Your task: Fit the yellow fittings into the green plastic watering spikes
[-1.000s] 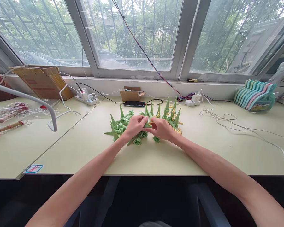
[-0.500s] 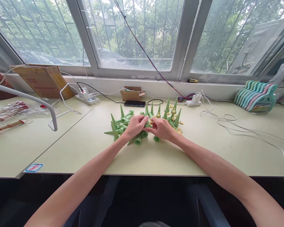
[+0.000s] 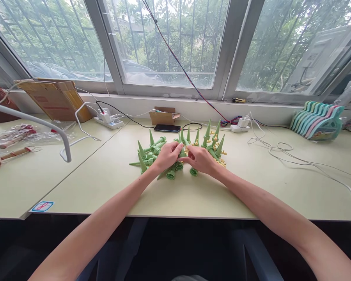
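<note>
My left hand [image 3: 169, 156] is closed around a green plastic watering spike [image 3: 181, 137], whose pointed end sticks up past the fingertips. Close against it, my right hand [image 3: 201, 159] is pinched at the same spike, and a speck of yellow shows by its fingers. What that pinch holds is mostly hidden. Several loose green spikes [image 3: 142, 164] lie and stand to the left, and hollow threaded caps [image 3: 170, 174] face me below the hands. On the right, more spikes stand upright [image 3: 207, 134] with small yellow valves [image 3: 224, 152] attached or lying among them.
A black phone [image 3: 167, 128] lies behind the pile, before a small open cardboard box [image 3: 164, 116]. Power strips [image 3: 109, 122] and white cables [image 3: 280, 148] spread over the desk. Teal and pink hangers [image 3: 317, 121] stand right; wrapped wooden utensils [image 3: 16, 136] and a white metal bar [image 3: 61, 136] are left.
Both hands stay together at the same spike, with barely any finger movement. The whole view has shifted very slightly.
</note>
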### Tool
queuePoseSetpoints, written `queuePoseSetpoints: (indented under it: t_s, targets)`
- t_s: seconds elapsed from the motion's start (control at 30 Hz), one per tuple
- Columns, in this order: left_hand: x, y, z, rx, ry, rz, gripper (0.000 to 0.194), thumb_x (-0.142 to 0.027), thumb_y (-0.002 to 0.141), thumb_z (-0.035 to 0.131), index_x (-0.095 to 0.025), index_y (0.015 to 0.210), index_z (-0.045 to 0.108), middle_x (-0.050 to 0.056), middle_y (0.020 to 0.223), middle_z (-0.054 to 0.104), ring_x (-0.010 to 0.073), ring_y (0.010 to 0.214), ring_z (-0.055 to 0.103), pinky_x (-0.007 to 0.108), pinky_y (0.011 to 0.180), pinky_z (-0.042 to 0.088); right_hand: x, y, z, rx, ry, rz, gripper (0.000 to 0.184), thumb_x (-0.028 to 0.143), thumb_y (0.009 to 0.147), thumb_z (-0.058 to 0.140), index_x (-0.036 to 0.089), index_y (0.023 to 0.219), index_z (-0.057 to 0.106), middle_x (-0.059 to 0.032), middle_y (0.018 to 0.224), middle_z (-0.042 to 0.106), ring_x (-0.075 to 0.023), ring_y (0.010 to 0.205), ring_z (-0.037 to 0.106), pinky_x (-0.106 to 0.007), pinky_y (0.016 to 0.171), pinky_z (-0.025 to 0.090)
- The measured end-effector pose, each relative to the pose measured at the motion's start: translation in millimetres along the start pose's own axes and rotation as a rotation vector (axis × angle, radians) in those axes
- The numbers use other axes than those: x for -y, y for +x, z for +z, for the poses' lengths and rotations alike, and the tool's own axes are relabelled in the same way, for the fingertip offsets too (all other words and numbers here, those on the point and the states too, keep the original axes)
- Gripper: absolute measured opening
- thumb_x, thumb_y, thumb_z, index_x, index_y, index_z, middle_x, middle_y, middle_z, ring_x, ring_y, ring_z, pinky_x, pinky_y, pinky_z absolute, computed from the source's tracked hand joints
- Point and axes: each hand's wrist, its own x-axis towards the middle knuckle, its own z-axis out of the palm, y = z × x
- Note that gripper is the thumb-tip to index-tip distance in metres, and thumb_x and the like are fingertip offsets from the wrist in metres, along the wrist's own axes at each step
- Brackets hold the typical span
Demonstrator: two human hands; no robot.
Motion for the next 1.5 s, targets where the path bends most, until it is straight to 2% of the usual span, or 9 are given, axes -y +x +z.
queuePoseSetpoints:
  t_s: [0.17, 0.3, 0.43, 0.5, 0.7, 0.9, 1.2, 1.5]
  targets:
    - [-0.2, -0.3, -0.4, -0.009, 0.012, -0.001, 0.045, -0.049, 0.093, 0.045, -0.02, 0.061, 0.037, -0.004, 0.053, 0.037, 0.0103, 0.052, 0.034, 0.027, 0.053, 0.03, -2.8, -0.3, 0.7, -0.012, 0.005, -0.045, 0.044, 0.06, 0.09, 0.055, 0.019, 0.077, 0.049, -0.0023, 0.07, 0.059, -0.0127, 0.059, 0.048, -0.026, 0.059, 0.038]
    - [-0.9, -0.8, 0.7, -0.037, 0.021, 0.019, 0.045, -0.048, 0.093, 0.046, -0.019, 0.061, 0.036, -0.004, 0.054, 0.036, 0.01, 0.051, 0.035, 0.027, 0.053, 0.031, -1.3, -0.4, -0.2, -0.023, 0.069, -0.001, 0.043, 0.06, 0.091, 0.054, 0.019, 0.077, 0.048, -0.001, 0.069, 0.059, -0.0116, 0.058, 0.047, -0.025, 0.059, 0.037]
    - [-3.4, -2.0, 2.8, -0.017, -0.026, 0.012, 0.041, -0.049, 0.093, 0.046, -0.02, 0.065, 0.041, -0.004, 0.055, 0.042, 0.0112, 0.051, 0.049, 0.026, 0.053, 0.037, 0.7, -0.6, -1.5, -0.07, 0.125, 0.032, 0.041, 0.048, 0.102, 0.033, 0.02, 0.074, 0.044, 0.0006, 0.066, 0.054, -0.0106, 0.056, 0.042, -0.024, 0.058, 0.034]
    - [-5.4, -2.8, 3.8, -0.012, -0.026, 0.02, 0.04, -0.049, 0.094, 0.045, -0.02, 0.066, 0.041, -0.003, 0.056, 0.046, 0.0125, 0.052, 0.054, 0.027, 0.055, 0.04, 0.3, -0.7, -1.6, -0.095, 0.117, 0.029, 0.038, 0.04, 0.104, 0.029, 0.02, 0.074, 0.041, 0.0001, 0.067, 0.053, -0.0107, 0.057, 0.041, -0.024, 0.058, 0.033]
    - [-8.2, -4.1, 4.6, -0.057, 0.129, 0.075, 0.037, -0.042, 0.094, 0.045, -0.02, 0.066, 0.042, -0.001, 0.057, 0.053, 0.0128, 0.054, 0.051, 0.028, 0.058, 0.038, -2.4, -1.3, -2.4, -0.113, -0.012, -0.012, 0.032, 0.034, 0.103, 0.032, 0.021, 0.073, 0.037, 0.0013, 0.065, 0.044, -0.0112, 0.056, 0.034, -0.024, 0.056, 0.028]
    - [-6.9, -4.7, 3.0, -0.069, 0.164, 0.15, 0.029, -0.039, 0.091, 0.051, -0.019, 0.07, 0.046, -0.002, 0.061, 0.055, 0.0124, 0.059, 0.049, 0.027, 0.062, 0.038, -2.2, -0.7, -4.3, -0.107, -0.101, -0.008, 0.029, 0.029, 0.101, 0.033, 0.021, 0.073, 0.038, 0.0002, 0.066, 0.045, -0.0117, 0.056, 0.03, -0.024, 0.054, 0.024]
    - [-3.3, -3.1, 3.4, -0.095, 0.204, 0.265, 0.03, -0.034, 0.092, 0.052, -0.02, 0.069, 0.039, -0.001, 0.068, 0.045, 0.0125, 0.064, 0.043, 0.027, 0.063, 0.036, -6.7, -0.7, 1.0, -0.114, -0.016, 0.019, 0.031, 0.028, 0.1, 0.035, 0.021, 0.07, 0.035, 0.0018, 0.063, 0.043, -0.011, 0.055, 0.03, -0.024, 0.055, 0.026]
    - [-0.4, -2.9, 3.8, -0.072, 0.187, 0.322, 0.016, -0.033, 0.093, 0.052, -0.019, 0.084, 0.054, 0.002, 0.085, 0.053, 0.0109, 0.064, 0.048, 0.026, 0.065, 0.041, -4.8, -0.9, 0.3, -0.099, 0.015, 0.027, 0.031, 0.029, 0.1, 0.034, 0.021, 0.07, 0.033, 0.0019, 0.062, 0.044, -0.0107, 0.054, 0.029, -0.024, 0.054, 0.027]
